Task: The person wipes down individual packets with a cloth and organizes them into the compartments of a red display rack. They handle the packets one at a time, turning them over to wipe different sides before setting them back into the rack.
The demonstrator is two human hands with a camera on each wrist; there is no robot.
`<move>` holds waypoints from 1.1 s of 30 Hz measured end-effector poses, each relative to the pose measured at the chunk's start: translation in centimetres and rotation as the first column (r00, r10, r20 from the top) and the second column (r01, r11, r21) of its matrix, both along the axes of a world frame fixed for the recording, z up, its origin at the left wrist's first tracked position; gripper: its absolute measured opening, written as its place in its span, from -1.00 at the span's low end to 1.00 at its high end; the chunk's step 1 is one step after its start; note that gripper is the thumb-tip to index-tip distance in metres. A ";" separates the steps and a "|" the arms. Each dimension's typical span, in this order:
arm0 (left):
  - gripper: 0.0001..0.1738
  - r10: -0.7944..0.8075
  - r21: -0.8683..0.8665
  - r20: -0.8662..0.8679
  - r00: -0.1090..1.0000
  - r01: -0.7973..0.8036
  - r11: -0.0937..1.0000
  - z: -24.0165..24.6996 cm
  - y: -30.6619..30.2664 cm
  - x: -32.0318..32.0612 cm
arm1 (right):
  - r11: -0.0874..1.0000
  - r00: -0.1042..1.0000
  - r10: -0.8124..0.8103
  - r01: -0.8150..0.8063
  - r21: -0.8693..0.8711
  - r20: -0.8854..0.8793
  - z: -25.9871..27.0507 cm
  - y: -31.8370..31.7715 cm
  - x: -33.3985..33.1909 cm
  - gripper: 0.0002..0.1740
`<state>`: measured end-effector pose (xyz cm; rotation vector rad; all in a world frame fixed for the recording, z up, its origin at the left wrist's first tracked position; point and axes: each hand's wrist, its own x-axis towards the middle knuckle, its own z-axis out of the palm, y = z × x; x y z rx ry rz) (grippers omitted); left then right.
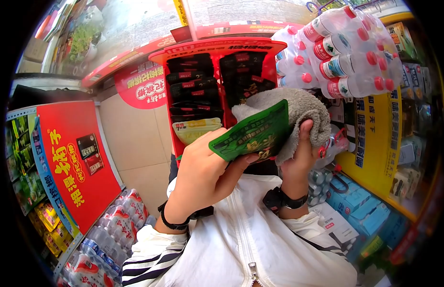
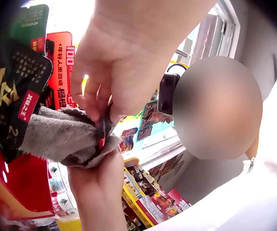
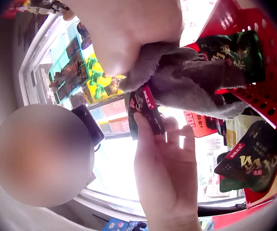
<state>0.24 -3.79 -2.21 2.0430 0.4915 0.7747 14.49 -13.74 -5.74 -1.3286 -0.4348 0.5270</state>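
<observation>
Between the two hands in the head view is a flat green packet (image 1: pixel 255 129); my left hand (image 1: pixel 200 174) pinches its lower left edge between thumb and fingers. My right hand (image 1: pixel 301 158) grips a bunched grey cloth (image 1: pixel 310 110) against the packet's right side, thumb up. From the right wrist, the packet (image 3: pixel 145 108) shows a dark face with a red label, held by my left hand (image 3: pixel 167 178), while the cloth (image 3: pixel 191 79) partly covers it. In the left wrist view the cloth (image 2: pixel 56 134) hides most of the packet.
A red display box (image 1: pixel 219 45) with dark packets and a yellow one (image 1: pixel 195 129) stands just beyond the hands. Wrapped water bottles (image 1: pixel 341 57) are at the upper right, blue cartons (image 1: pixel 370 215) at the lower right, and bottle packs (image 1: pixel 121 220) at the lower left.
</observation>
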 end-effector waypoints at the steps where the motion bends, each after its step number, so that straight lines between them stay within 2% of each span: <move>1: -0.69 -0.017 -0.031 -0.028 0.999 0.016 0.999 0.0 0.1 -0.3 | 0.993 0.992 0.107 -0.104 0.050 -0.071 0.3 -0.5 0.4 -0.49; 2: -0.69 -0.018 -0.032 -0.028 0.999 0.018 0.999 0.0 0.2 -0.5 | 0.994 0.992 0.105 -0.102 0.049 -0.071 -0.2 -1.4 1.0 -0.49; 4: -0.70 -0.003 -0.046 -0.022 1.000 0.002 0.999 -0.2 0.1 -0.7 | 0.898 0.940 0.318 -0.257 0.357 -0.123 -3.2 -3.4 2.0 -0.43; 5: -0.70 -0.003 -0.048 -0.022 1.000 0.002 0.999 -0.2 0.2 -0.7 | 0.996 0.948 0.029 -0.001 -0.088 0.316 -4.6 -3.0 1.3 -0.35; 7: -0.71 0.013 -0.070 -0.009 1.000 -0.014 0.997 0.0 0.4 -0.8 | 0.996 0.999 0.039 -0.038 0.078 -0.006 -4.4 -4.6 2.5 -0.34; 9: -0.71 0.011 -0.067 -0.017 1.000 -0.012 0.998 0.2 0.7 -1.0 | 0.946 0.939 0.207 -0.121 0.300 -0.273 -3.9 -5.2 2.9 -0.33; 12: -0.71 -0.010 -0.070 -0.030 1.000 0.008 0.997 0.3 0.9 -1.1 | 0.812 0.770 0.482 -0.214 0.543 -0.417 -3.5 -5.9 2.5 -0.29; 14: -0.71 -0.027 -0.078 -0.033 0.999 0.024 0.997 0.2 1.1 -1.1 | 0.752 0.684 0.591 -0.275 0.599 -0.428 -2.9 -5.8 2.4 -0.26; 16: -0.72 0.003 -0.079 -0.049 0.999 -0.007 0.997 -0.1 1.1 -1.3 | 0.763 0.672 0.612 -0.365 0.533 -0.417 -1.9 -5.7 2.5 -0.22; 17: -0.72 0.004 -0.079 -0.049 0.999 -0.007 0.997 -0.2 1.0 -1.3 | 0.859 0.750 0.499 -0.496 0.131 -0.434 -0.6 -6.2 3.0 -0.21; 18: -0.72 -0.012 -0.088 -0.058 0.998 0.007 0.996 -0.4 1.0 -1.3 | 0.858 0.749 0.499 -0.496 0.131 -0.435 0.4 -5.6 3.1 -0.21; 20: -0.72 -0.027 -0.097 -0.066 0.997 0.021 0.995 -0.4 1.0 -1.3 | 0.765 0.779 0.602 -0.625 -0.152 -0.176 1.4 -3.9 3.6 -0.45; 21: -0.72 -0.062 -0.099 -0.090 0.994 0.053 0.994 -0.3 1.0 -1.2 | 0.765 0.779 0.602 -0.626 -0.152 -0.176 1.4 -3.2 3.7 -0.45; 23: -0.74 -0.135 -0.116 -0.125 0.983 0.120 0.986 -0.6 0.9 -1.2 | 0.824 0.796 0.567 -0.545 -0.154 0.213 1.3 -2.0 3.5 -0.43; 27: -0.75 -0.192 -0.085 -0.120 0.974 0.183 0.979 -0.8 0.1 -0.8 | 0.829 0.781 0.559 -0.530 -0.177 0.279 1.7 -0.5 3.6 -0.45; 29: -0.76 -0.192 -0.090 -0.113 0.975 0.182 0.979 -0.8 0.0 -0.6 | 0.861 0.750 0.508 -0.456 -0.226 0.422 1.3 -0.4 3.5 -0.51; 30: -0.76 -0.190 -0.095 -0.105 0.976 0.181 0.979 -0.7 0.0 -0.6 | 0.861 0.750 0.508 -0.455 -0.226 0.423 0.8 -0.6 3.2 -0.51; 32: -0.73 -0.190 -0.093 -0.090 0.978 0.182 0.979 -0.5 0.1 -0.4 | 0.906 0.717 0.410 -0.247 -0.344 0.563 -0.2 -1.1 2.6 -0.59; 33: -0.70 -0.189 -0.092 -0.076 0.979 0.182 0.979 -0.4 0.1 -0.4 | 0.950 0.866 0.310 -0.261 -0.173 0.393 0.3 -0.5 1.8 -0.66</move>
